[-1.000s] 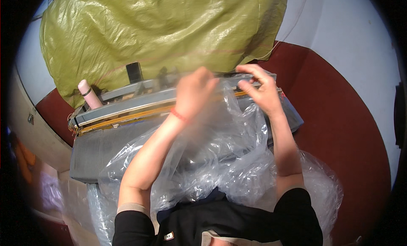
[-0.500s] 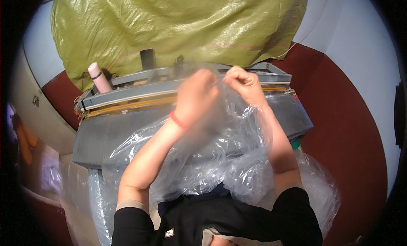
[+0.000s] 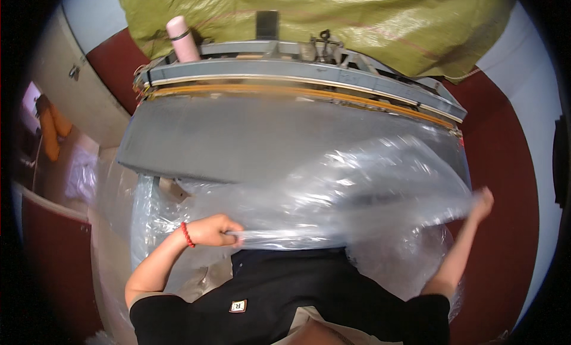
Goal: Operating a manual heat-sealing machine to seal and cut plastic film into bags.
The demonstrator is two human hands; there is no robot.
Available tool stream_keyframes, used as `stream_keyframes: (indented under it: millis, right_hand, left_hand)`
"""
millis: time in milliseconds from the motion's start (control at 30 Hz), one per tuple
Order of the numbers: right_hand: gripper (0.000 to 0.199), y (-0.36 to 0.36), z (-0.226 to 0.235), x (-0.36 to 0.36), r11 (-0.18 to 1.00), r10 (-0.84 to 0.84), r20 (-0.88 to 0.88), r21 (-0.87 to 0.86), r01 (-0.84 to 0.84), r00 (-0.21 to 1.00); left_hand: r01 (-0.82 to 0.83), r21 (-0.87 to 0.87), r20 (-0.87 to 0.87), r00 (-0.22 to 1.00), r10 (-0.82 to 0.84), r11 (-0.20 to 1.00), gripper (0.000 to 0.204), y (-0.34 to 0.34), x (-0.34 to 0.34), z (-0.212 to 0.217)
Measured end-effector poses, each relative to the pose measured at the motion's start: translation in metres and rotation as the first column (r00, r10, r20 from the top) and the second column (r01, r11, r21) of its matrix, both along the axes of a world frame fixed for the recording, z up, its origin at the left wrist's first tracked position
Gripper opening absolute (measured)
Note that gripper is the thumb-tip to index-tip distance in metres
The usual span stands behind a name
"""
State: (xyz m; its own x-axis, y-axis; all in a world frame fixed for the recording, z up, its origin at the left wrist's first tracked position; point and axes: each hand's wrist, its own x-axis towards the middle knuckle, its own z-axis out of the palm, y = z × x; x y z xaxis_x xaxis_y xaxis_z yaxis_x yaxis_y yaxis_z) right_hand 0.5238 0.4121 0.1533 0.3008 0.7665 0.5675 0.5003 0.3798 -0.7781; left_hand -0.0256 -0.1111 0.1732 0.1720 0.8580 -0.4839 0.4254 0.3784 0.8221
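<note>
A large sheet of clear plastic film (image 3: 369, 184) spans the space between my hands, its near edge pulled taut across the front of my body. My left hand (image 3: 215, 230), with a red bead bracelet (image 3: 187, 234) at the wrist, pinches one end of that edge. Far out to the right, my right hand (image 3: 483, 203) is closed on the other end, somewhat blurred by motion. The film billows up and partly covers the right side of a long grey worktop (image 3: 220, 134). Whether it is a bag or a single layer I cannot tell.
Behind the worktop runs a grey metal frame (image 3: 250, 69) with an orange strip (image 3: 238, 89). A pink bottle (image 3: 183, 41) and a dark upright phone-like slab (image 3: 267, 25) stand there. A yellow-green woven sheet (image 3: 369, 15) hangs behind. More clear film (image 3: 146, 220) hangs at the left.
My hands, close together over the frame before, have spread wide apart and come down toward me, stretching the film's edge between them. The view has shifted, showing more of the worktop.
</note>
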Motion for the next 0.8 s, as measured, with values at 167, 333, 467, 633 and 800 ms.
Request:
stream_keyframes:
  millis: [167, 333, 467, 633, 800]
  right_hand:
    - [0.038, -0.053, 0.007, 0.187, 0.707, -0.689, 0.312, 0.090, 0.702, 0.654]
    - [0.040, -0.023, 0.028, 0.161, 0.840, -0.443, 0.537, -0.032, 0.542, 0.718]
    - [0.043, 0.035, 0.014, 0.054, 0.868, -0.184, 0.697, -0.216, 0.447, 0.693]
    - [0.040, 0.063, -0.006, -0.047, 0.830, -0.171, 0.775, -0.218, 0.512, 0.608]
    - [0.035, 0.078, -0.033, -0.087, 0.917, -0.101, 0.803, -0.154, 0.369, 0.587]
  left_hand:
    - [-0.130, -0.212, -0.454, 0.891, 0.020, 0.969, 0.035, -0.141, -0.086, -0.076]
    - [-0.689, -0.419, -0.797, 0.591, 0.124, 0.592, 0.039, -0.241, -0.215, -0.016]
    - [-0.318, 0.800, -0.599, -0.486, 0.637, 0.509, 0.019, -0.212, -0.279, 0.124]
    - [0.436, 0.875, 0.317, -0.189, 0.929, -0.210, 0.026, -0.107, -0.281, 0.123]
    - [-0.549, 0.620, -0.628, 0.083, 0.774, 0.561, 0.065, -0.057, -0.314, -0.030]
